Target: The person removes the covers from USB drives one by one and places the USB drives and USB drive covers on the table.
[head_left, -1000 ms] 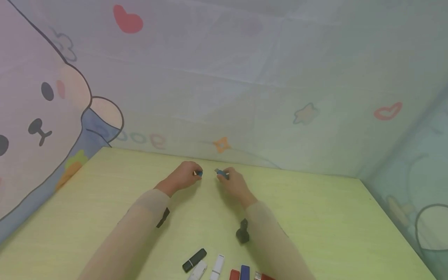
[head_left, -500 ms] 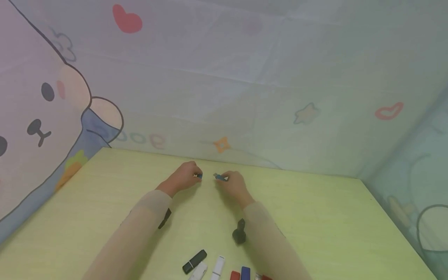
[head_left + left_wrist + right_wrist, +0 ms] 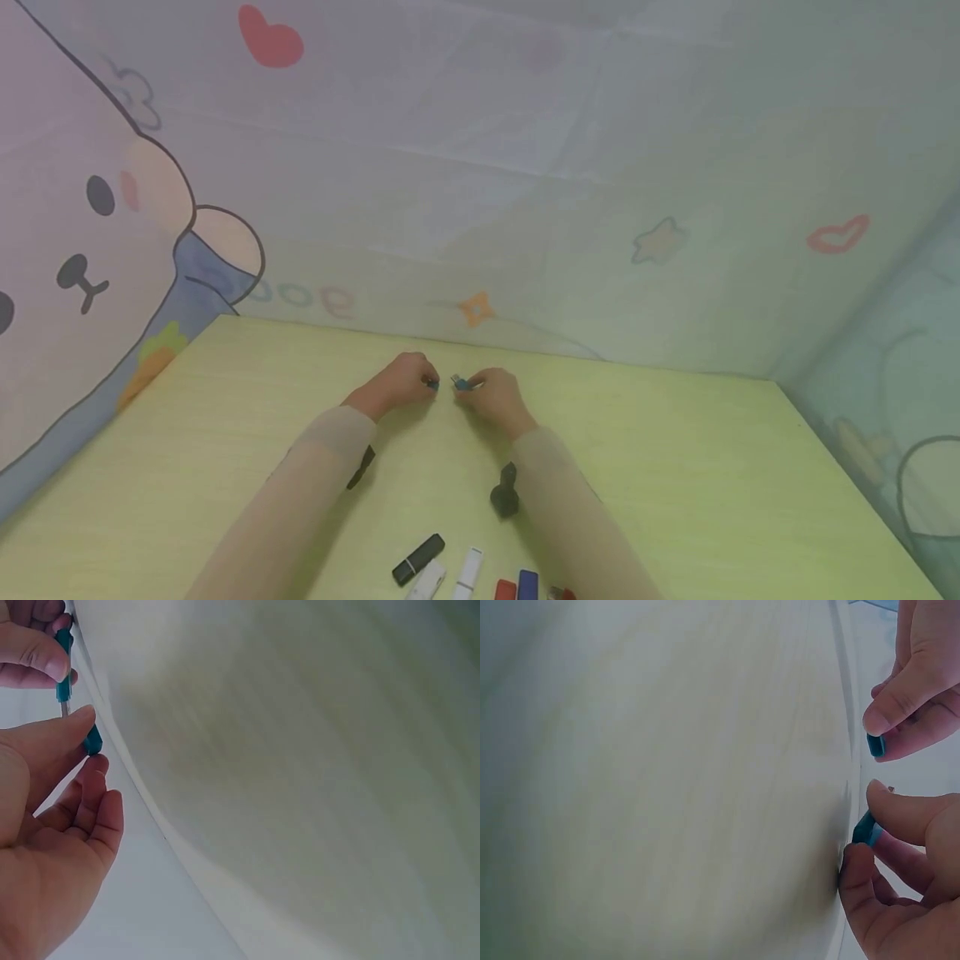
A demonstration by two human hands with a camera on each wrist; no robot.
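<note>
Above the far part of the table, my left hand (image 3: pixel 402 383) pinches a small blue-teal cap (image 3: pixel 876 745) between thumb and fingers. Facing it, my right hand (image 3: pixel 497 400) grips a blue-teal USB flash drive (image 3: pixel 463 384), whose metal plug points left toward the cap. In the head view a narrow gap separates the two pieces. The left wrist view shows the drive's body (image 3: pixel 63 664) and the cap (image 3: pixel 93 741) close together, the plug partly behind my left thumb. Fingers cover much of both pieces.
At the table's near edge lie a black USB stick (image 3: pixel 418 560), two white ones (image 3: pixel 468 573), a red piece (image 3: pixel 506 590), a blue piece (image 3: pixel 528 585) and a red stick with a metal plug, partly behind my right sleeve. A printed cloth (image 3: pixel 525 167) hangs behind the table (image 3: pixel 675 467).
The gap between my hands has narrowed. My left hand has shifted slightly right and down with the cap, and my right hand slightly left with the USB flash drive.
</note>
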